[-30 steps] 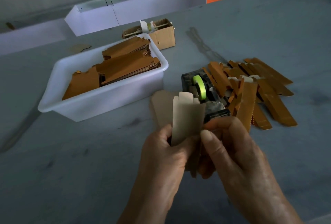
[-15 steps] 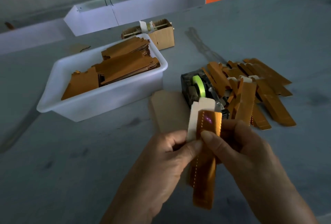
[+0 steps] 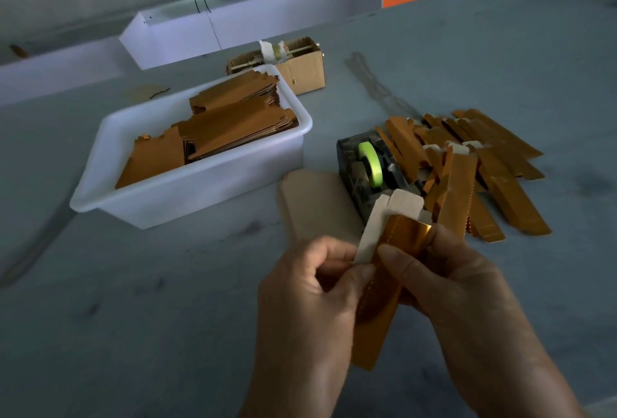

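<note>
Above table, hands folding gold carton

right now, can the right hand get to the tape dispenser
Probably yes: the dispenser sits just beyond the right hand, nothing lying between them. But it and the left hand grip the gold card, so it must let go first.

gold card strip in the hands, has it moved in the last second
Yes. The gold card strip has come down toward the person: its top flap reached the green roll in the tape dispenser before, now only its near end.
</note>
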`<action>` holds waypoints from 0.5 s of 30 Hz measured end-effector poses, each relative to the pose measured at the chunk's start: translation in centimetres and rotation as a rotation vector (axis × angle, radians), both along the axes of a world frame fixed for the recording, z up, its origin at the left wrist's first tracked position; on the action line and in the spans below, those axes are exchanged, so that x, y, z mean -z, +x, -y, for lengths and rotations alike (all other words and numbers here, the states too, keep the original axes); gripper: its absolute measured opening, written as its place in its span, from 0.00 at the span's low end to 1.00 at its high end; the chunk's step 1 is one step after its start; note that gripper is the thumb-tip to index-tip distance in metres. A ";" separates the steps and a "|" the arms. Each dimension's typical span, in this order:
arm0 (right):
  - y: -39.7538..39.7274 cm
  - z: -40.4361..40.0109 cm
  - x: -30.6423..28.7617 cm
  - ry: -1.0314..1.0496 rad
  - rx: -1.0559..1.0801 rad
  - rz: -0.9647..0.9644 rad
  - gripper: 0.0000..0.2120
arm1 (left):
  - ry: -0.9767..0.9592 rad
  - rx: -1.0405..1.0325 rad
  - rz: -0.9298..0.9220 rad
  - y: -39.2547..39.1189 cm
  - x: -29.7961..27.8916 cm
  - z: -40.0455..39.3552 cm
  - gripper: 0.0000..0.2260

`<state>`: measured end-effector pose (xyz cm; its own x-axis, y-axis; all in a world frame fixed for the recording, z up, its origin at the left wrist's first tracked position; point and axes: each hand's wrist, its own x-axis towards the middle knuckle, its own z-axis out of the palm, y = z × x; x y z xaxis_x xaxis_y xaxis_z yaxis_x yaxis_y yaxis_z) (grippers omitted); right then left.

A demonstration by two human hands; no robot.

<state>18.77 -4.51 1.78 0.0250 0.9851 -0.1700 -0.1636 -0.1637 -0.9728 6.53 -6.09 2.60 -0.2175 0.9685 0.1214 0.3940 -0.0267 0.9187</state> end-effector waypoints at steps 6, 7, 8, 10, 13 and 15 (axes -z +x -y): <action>-0.4 0.1 -0.5 0.008 0.038 -0.043 0.13 | 0.338 -0.081 -0.940 2.0 1.2 1.2 0.13; -0.4 0.1 -0.5 0.003 0.044 -0.041 0.14 | 0.323 -0.090 -1.010 2.1 1.4 1.4 0.14; -0.4 0.2 -0.4 -0.005 0.048 -0.044 0.13 | 0.281 -0.097 -1.045 2.2 1.4 1.4 0.16; -0.5 0.4 -0.4 -0.025 0.040 -0.065 0.12 | 0.132 -0.008 -1.012 2.3 1.8 1.6 0.20; -0.9 0.7 -0.2 -0.022 0.033 -0.010 0.15 | 0.102 0.006 -0.792 2.5 1.8 1.4 0.11; -0.8 0.7 0.0 -0.007 0.057 0.046 0.16 | 0.191 -0.050 -0.851 2.8 1.8 1.6 0.09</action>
<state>17.93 -5.17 1.74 0.0887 0.9807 -0.1743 -0.1282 -0.1623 -0.9784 9.30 -7.73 0.84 -0.0212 0.9068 0.4211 0.9491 -0.1141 0.2935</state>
